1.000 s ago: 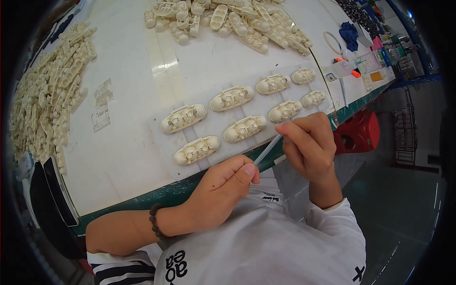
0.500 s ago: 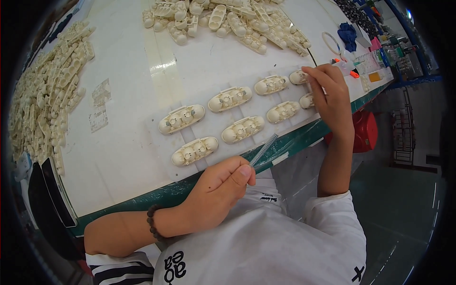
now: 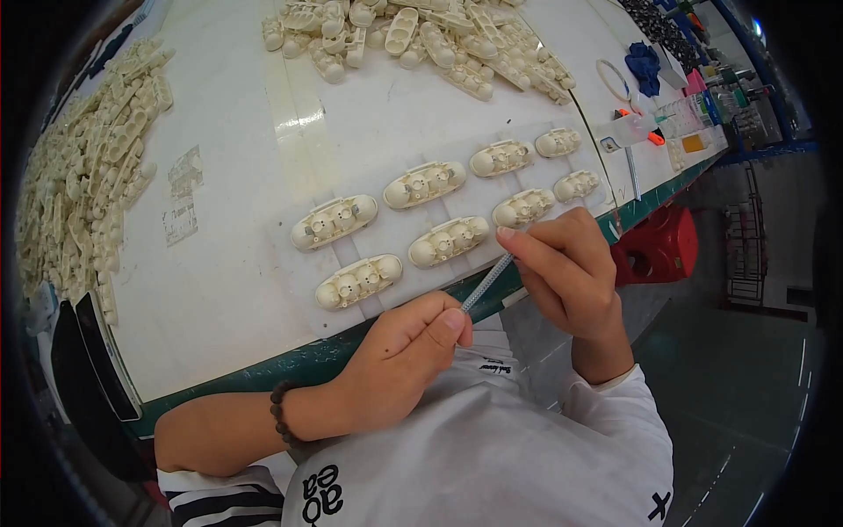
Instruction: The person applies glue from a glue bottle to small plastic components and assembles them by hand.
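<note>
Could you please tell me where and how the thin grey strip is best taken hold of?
Probably pinch the thin grey strip by its far end, from the right: it is slender and slants away rightward out of the left hand, which covers its near end.

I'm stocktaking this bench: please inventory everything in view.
Table: one, white, green-edged, centre
Board: one, whitish, near table edge
Plastic casings: eight, cream, two rows on board
Casing heaps: two, cream, table's left and far sides
Patterned strip: one, grey-white, over table edge
Cloth: one, dark blue, table's far right
Ring: one, off-white, beside cloth
Small clutter: uncounted, mixed, table's right end
Stool: one, red, right of table
Bead bracelet: one, dark, left wrist
Left hand: one, on strip's lower end
Right hand: one, at strip's upper end
</note>
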`<move>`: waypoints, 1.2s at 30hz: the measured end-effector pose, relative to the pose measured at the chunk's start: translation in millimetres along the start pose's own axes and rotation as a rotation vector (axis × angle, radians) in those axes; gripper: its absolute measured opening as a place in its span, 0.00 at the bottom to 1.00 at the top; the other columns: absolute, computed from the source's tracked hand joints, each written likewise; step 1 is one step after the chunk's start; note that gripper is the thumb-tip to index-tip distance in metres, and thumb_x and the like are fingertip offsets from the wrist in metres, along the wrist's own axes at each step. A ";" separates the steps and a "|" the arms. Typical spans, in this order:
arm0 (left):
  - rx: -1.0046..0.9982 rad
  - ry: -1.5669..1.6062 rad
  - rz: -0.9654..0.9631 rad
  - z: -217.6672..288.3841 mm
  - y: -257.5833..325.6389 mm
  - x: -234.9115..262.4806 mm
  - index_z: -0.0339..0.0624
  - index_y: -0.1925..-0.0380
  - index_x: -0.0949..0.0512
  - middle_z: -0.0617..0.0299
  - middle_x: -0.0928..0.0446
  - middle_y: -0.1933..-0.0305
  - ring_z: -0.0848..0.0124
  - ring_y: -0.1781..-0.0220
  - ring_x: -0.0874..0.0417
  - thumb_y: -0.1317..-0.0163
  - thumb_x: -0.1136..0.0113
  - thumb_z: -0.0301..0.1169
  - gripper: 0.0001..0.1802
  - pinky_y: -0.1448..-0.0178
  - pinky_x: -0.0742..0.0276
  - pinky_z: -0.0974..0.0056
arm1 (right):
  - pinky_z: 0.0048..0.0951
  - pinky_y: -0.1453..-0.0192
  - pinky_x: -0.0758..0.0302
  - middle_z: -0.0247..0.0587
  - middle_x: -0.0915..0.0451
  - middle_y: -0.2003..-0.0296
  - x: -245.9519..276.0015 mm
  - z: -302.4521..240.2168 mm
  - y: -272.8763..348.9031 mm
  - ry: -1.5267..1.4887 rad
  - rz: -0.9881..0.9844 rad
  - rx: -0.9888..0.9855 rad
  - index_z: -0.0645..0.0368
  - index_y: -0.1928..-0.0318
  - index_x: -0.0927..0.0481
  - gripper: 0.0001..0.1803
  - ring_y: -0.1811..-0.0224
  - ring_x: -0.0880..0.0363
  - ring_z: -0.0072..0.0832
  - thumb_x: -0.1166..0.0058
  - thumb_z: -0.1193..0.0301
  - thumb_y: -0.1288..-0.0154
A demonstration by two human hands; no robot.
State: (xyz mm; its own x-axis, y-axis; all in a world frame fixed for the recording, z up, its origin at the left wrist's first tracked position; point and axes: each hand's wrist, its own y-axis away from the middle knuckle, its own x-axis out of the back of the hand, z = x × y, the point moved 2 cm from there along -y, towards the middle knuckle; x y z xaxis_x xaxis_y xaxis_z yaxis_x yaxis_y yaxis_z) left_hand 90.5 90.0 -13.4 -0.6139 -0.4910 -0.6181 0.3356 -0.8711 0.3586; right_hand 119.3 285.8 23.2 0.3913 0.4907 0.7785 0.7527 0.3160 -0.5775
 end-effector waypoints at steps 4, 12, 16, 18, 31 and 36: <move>0.054 0.067 0.017 0.3 0.1 -0.3 0.41 0.65 0.30 0.75 0.42 0.78 0.85 0.77 0.46 0.24 0.59 0.41 0.16 0.75 0.48 0.76 | 0.29 0.74 0.33 0.38 0.24 0.71 -4.0 -0.4 2.7 0.017 -0.019 0.046 0.64 0.57 0.17 0.23 0.75 0.29 0.30 0.36 0.82 0.61; 0.068 0.078 0.015 -1.0 0.5 0.3 0.42 0.64 0.30 0.75 0.42 0.79 0.85 0.78 0.46 0.24 0.59 0.42 0.16 0.76 0.49 0.75 | 0.27 0.70 0.33 0.39 0.24 0.69 -7.0 3.0 7.1 -0.039 -0.002 0.001 0.63 0.57 0.17 0.22 0.72 0.30 0.29 0.40 0.86 0.58; 0.073 0.079 0.020 0.5 -0.1 0.0 0.42 0.64 0.30 0.75 0.42 0.79 0.85 0.78 0.46 0.24 0.59 0.41 0.16 0.76 0.49 0.76 | 0.27 0.70 0.33 0.39 0.24 0.69 -9.6 3.1 8.2 -0.040 0.010 -0.022 0.63 0.58 0.17 0.20 0.72 0.30 0.30 0.40 0.86 0.56; 0.070 0.083 0.015 0.9 -0.8 -0.3 0.42 0.64 0.30 0.75 0.42 0.79 0.85 0.78 0.46 0.24 0.59 0.41 0.16 0.76 0.49 0.75 | 0.29 0.73 0.34 0.37 0.24 0.70 -11.3 1.6 7.1 0.017 0.103 -0.008 0.62 0.61 0.17 0.18 0.75 0.29 0.30 0.38 0.83 0.59; 0.022 0.035 -0.006 -2.7 2.8 0.4 0.42 0.65 0.30 0.75 0.41 0.78 0.85 0.77 0.45 0.24 0.58 0.42 0.17 0.74 0.48 0.76 | 0.37 0.63 0.29 0.42 0.24 0.67 24.2 41.2 9.9 0.355 0.293 -0.230 0.62 0.59 0.18 0.13 0.67 0.26 0.38 0.42 0.84 0.46; 0.045 -0.007 0.023 -0.7 0.4 -0.2 0.42 0.65 0.30 0.75 0.41 0.79 0.85 0.77 0.45 0.24 0.58 0.42 0.17 0.75 0.47 0.76 | 0.36 0.58 0.28 0.41 0.23 0.66 32.5 98.2 6.4 0.476 0.086 -0.306 0.61 0.60 0.18 0.08 0.63 0.25 0.38 0.45 0.81 0.40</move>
State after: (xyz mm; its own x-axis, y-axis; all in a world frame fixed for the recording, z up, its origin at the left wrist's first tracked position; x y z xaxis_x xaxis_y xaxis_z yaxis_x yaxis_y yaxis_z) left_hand 91.2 89.7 -13.6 -0.6111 -0.5110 -0.6045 0.3176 -0.8578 0.4040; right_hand 84.8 383.4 20.7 0.6002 0.0617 0.7974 0.7987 0.0068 -0.6017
